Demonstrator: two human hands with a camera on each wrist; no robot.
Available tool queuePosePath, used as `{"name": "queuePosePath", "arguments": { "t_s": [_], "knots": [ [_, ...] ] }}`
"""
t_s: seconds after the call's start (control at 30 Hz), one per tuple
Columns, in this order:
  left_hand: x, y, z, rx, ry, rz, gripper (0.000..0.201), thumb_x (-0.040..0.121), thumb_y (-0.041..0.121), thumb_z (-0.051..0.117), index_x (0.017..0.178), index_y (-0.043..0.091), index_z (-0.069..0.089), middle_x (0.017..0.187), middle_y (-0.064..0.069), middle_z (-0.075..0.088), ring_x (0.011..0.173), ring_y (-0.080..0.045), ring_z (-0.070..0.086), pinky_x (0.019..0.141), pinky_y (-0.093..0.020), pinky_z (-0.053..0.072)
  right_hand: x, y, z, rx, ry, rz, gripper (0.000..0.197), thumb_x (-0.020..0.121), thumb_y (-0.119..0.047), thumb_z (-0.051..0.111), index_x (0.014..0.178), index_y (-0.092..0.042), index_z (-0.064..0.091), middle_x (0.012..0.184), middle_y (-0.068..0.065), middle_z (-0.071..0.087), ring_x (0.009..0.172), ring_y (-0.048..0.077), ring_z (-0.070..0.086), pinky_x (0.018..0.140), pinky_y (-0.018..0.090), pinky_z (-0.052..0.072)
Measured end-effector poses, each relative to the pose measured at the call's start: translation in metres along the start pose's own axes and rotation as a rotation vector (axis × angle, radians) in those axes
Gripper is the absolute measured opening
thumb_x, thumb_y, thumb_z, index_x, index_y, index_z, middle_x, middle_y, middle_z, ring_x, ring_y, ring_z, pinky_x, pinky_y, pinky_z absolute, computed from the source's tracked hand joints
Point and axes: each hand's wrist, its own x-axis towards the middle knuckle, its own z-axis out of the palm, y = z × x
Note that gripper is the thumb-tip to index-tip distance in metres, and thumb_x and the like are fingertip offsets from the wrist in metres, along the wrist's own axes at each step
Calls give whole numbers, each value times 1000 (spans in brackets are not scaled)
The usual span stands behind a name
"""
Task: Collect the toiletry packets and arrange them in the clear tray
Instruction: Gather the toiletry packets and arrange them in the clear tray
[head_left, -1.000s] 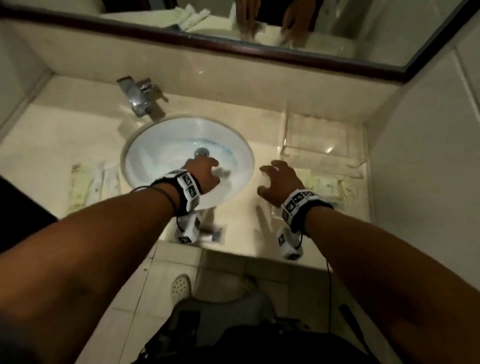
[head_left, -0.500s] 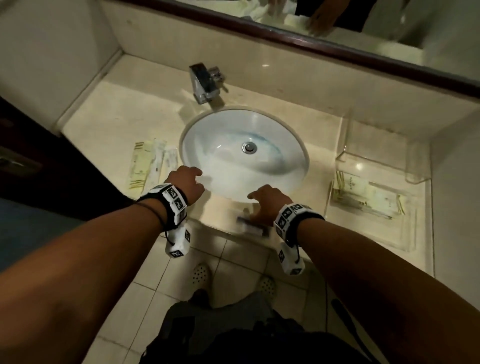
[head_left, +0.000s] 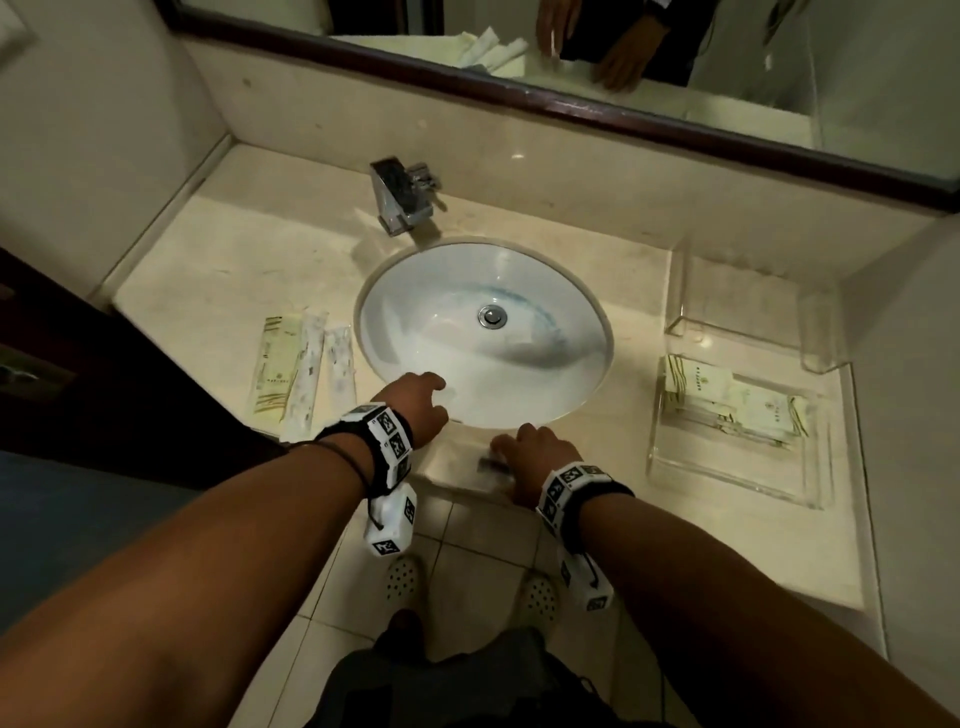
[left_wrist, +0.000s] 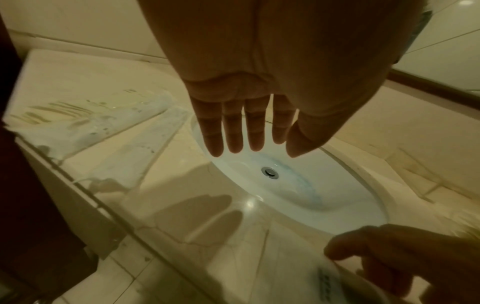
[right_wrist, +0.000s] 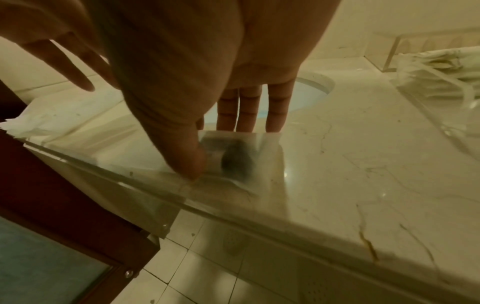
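Note:
A small translucent packet (right_wrist: 239, 158) with something dark inside lies at the counter's front edge, below the sink (head_left: 483, 322). My right hand (right_wrist: 221, 148) is on it, thumb on the near side and fingers at the far edge, pinching it; the head view shows this hand (head_left: 506, 452) curled over the packet (head_left: 488, 464). My left hand (head_left: 431, 400) hovers over the sink's near rim, fingers (left_wrist: 233, 133) straight and holding nothing. Three long packets (head_left: 301, 374) lie left of the sink. The clear tray (head_left: 727, 483) at the right holds several packets (head_left: 727, 400).
A chrome tap (head_left: 402, 195) stands behind the sink. A clear upright stand (head_left: 748, 312) sits behind the tray against the right wall. A mirror (head_left: 571, 52) runs along the back. The counter's front edge drops to a tiled floor (head_left: 467, 561).
My right hand has come down from near the tray onto the small packet at the front edge. My left hand has drawn back from the basin to its near rim.

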Motion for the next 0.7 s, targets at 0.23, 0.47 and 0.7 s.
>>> {"name": "queuePosePath", "arguments": {
  "t_s": [0.23,0.47,0.7],
  "knots": [
    [-2,27,14,46,-116,56,51,93,33,55,142,23,43,141,-5,52,126,-25,52,106,-33,40,-6,8,-5,51,-36,79,33,87,-31,64,116,-17,57,112,8,64,98,29,64,83,41,55],
    [-1,68,5,-118,-130,127,45,93,39,56,130,13,53,122,-11,64,111,-29,60,90,-31,45,-16,35,-30,552,102,103,28,81,-35,75,90,-18,54,90,2,61,81,23,60,70,31,48],
    [9,128,-6,-443,-60,199,21,89,30,51,78,14,60,74,-10,70,68,-27,67,65,-37,56,-36,73,-52,1061,256,173,33,75,-24,84,93,-21,57,83,8,71,69,26,73,64,42,62]
  ]
}}
